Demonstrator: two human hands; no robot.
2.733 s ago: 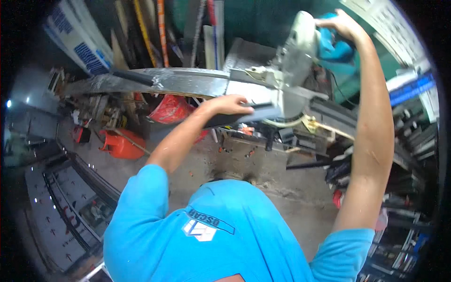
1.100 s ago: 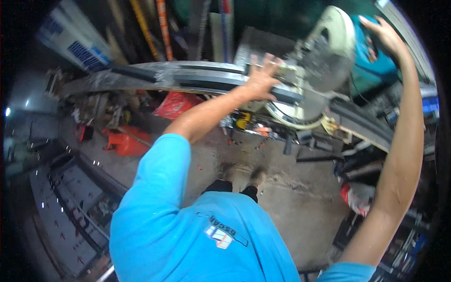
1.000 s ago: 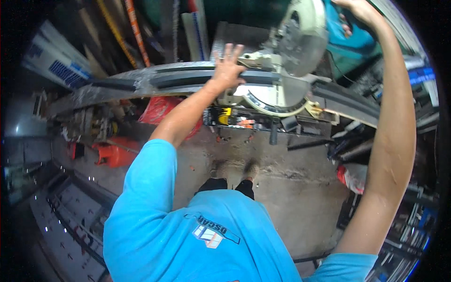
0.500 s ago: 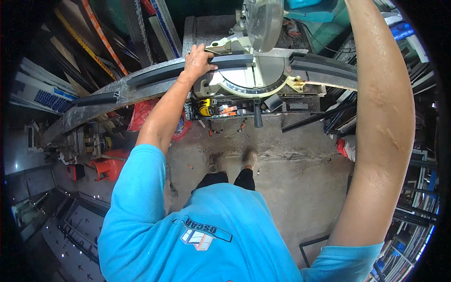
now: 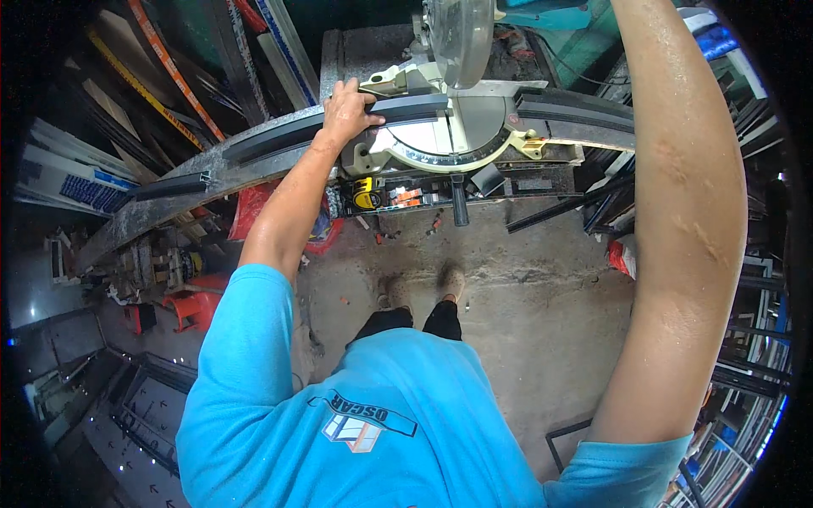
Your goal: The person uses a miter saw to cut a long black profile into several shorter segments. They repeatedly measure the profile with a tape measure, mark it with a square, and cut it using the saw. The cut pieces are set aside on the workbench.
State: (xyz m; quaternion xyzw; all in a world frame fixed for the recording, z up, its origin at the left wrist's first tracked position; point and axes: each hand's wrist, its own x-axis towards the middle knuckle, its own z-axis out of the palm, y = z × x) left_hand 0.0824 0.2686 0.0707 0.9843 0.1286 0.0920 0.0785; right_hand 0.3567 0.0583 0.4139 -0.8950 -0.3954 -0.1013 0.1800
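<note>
A long dark grey metal profile [image 5: 284, 146] lies along the bench and onto the bed of a miter saw [image 5: 428, 135]. My left hand [image 5: 345, 114] is closed over this profile just left of the saw's turntable, fingers over its far side and thumb on the near side. The profile's right end stops close to the slot in the turntable. Above that slot hangs the saw's clear blade guard [image 5: 461, 42]. My right arm [image 5: 686, 212] reaches up past the top edge, so the hand itself is out of the picture.
Another dark profile [image 5: 576, 112] rests right of the turntable, and a short piece [image 5: 172, 186] lies at the bench's left. A yellow tape measure [image 5: 367, 195] sits on the shelf below the saw. Profiles lean at the back left; a red stool [image 5: 195, 306] stands on the floor.
The whole view has shifted slightly, with the bench a little further left in it. My left hand keeps its place on the profile, and the blade guard stays raised.
</note>
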